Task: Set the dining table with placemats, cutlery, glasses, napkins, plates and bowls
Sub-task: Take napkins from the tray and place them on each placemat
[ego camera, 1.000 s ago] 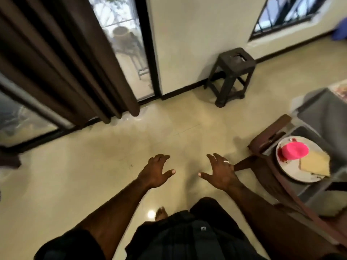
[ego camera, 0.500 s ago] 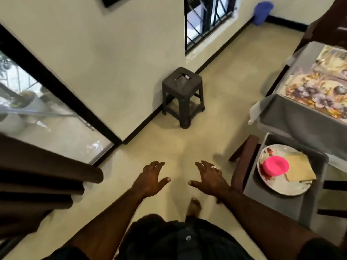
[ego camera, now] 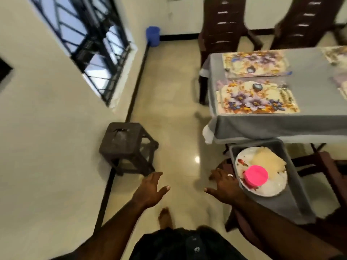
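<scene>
A grey bin (ego camera: 293,201) sits on a chair at the lower right. In it lies a white plate (ego camera: 270,188) carrying an upturned pink bowl (ego camera: 256,175) and a folded beige napkin (ego camera: 268,160). My right hand (ego camera: 224,185) hovers just left of the bin, fingers spread, holding nothing. My left hand (ego camera: 150,188) is held out over the floor, also empty. Beyond the bin stands the dining table (ego camera: 262,126) under a grey cloth, with floral placemats (ego camera: 257,99) laid on it.
A dark plastic stool (ego camera: 124,145) stands against the wall on the left. Two dark chairs (ego camera: 223,29) stand at the table's far side. A blue bucket (ego camera: 153,35) sits in the far corner. Tiled floor runs between wall and table.
The view has swung right, from the glass door and curtain to the table and bin. Both hands stay spread and empty; my right hand is now closer to the bin.
</scene>
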Available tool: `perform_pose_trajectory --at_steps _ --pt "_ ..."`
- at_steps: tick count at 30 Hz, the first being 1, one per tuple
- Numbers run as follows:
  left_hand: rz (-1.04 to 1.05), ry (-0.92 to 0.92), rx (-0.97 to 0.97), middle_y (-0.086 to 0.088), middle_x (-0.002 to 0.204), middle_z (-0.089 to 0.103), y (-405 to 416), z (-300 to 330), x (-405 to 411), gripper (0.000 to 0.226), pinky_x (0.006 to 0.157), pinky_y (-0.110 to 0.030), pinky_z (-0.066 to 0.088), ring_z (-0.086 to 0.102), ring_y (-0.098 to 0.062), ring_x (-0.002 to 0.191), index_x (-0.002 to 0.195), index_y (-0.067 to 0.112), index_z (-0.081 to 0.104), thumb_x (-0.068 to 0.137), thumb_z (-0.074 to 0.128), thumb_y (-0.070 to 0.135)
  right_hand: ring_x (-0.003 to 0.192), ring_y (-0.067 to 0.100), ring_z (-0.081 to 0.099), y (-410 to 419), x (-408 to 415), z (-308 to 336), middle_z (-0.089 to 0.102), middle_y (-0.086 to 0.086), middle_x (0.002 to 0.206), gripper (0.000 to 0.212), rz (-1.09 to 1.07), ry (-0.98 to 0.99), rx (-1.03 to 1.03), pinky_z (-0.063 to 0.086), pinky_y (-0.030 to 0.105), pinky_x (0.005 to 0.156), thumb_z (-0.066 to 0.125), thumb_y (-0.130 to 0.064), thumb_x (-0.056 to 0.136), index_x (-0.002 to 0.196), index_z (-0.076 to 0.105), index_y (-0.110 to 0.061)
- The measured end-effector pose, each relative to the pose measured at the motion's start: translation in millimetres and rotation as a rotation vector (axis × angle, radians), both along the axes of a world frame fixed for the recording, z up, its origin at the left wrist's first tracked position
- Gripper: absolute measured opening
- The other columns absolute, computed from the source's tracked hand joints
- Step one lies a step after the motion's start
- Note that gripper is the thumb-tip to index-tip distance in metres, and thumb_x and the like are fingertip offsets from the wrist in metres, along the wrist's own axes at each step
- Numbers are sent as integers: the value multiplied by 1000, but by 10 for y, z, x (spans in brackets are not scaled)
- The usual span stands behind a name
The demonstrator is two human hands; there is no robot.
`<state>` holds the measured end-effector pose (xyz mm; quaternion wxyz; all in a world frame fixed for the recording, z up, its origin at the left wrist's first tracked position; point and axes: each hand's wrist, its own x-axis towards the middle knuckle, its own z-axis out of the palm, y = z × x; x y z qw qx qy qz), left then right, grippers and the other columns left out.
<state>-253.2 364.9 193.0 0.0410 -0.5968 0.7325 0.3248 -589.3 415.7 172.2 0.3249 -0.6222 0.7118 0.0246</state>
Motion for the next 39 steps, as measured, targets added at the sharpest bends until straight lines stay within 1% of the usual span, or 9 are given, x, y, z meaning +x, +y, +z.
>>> perform_pose_trajectory --at_steps 4,7,10,12,18,21,29,34,39 --pt "-347 -50 63 -4 162 39 -812 -3 -476 76 118 -40 37 40 -27 146 160 24 35 98 56 64 145 29 42 6 -211 -69 37 3 162 90 -253 -5 -45 42 43 113 52 -89 76 146 46 -34" --pt "-538 -53 79 -3 159 41 -1257 -8 -974 80 115 -41 42 44 -28 142 159 26 35 95 54 69 139 30 46 86 -361 -134 45 1 154 98 -423 -7 -32 44 45 108 31 -98 77 156 32 -40" --pt "-692 -57 85 -3 160 41 -1603 -13 -1612 80 116 -40 40 43 -27 143 160 25 33 96 54 69 141 35 44 143 -583 -176 41 8 158 95 -658 -35 6 40 46 114 50 -83 84 160 30 -28" --pt "-792 -70 93 -3 161 40 -1783 -35 -2081 80 117 -40 39 42 -27 144 161 25 32 97 53 69 138 35 48 138 -812 -260 45 9 154 95 -810 -75 -24 41 47 114 50 -82 81 157 36 -26" --pt "-949 -159 136 0 166 35 -2084 -283 -3282 81 117 -40 39 39 -26 148 162 27 29 97 55 67 123 37 58 -87 -1540 -687 58 12 141 68 -1030 -114 -79 50 47 102 68 -55 86 143 56 -19" --pt "-1003 -163 155 -2 164 37 -2186 -483 -3810 80 117 -40 39 40 -27 147 161 25 32 97 57 65 118 36 60 -228 -1947 -925 59 9 135 64 -1086 -143 -63 51 48 99 62 -56 82 136 60 -22" --pt "-1149 -196 213 -2 143 58 -2262 -1656 -5289 64 106 -35 47 55 -25 132 143 24 57 92 63 62 125 29 58 -393 -2987 -1870 60 6 134 47 -1316 -270 88 46 39 105 72 -51 91 129 63 -23" --pt "-1346 -181 53 -12 147 53 -2229 -2216 -6128 70 111 -45 45 49 -36 134 144 18 53 86 55 57 122 31 61 -487 -3344 -2388 63 12 137 51 -1440 -335 63 48 38 104 75 -45 91 131 62 -16" --pt "-1537 -169 -270 -17 145 52 -2166 -2729 -6617 59 110 -47 40 49 -37 130 140 14 51 92 65 44 125 35 60 -635 -3481 -2872 65 14 135 59 -1556 -349 -10 47 45 108 82 -35 86 135 61 -10"
